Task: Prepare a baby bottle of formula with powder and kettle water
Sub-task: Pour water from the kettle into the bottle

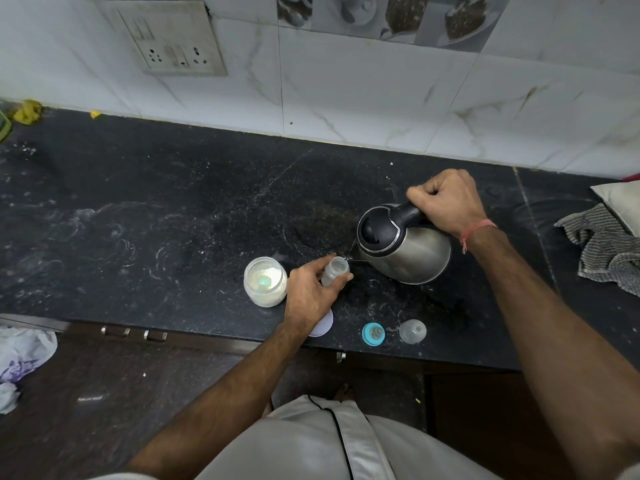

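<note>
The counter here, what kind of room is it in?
Most likely a home kitchen. A dark stone counter runs along a tiled wall with a socket plate, and the right hand tilts a steel kettle toward a baby bottle held by the left hand.

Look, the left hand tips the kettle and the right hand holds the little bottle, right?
Not quite: the head view shows the right hand tips the kettle, and the left hand holds the little bottle.
</note>
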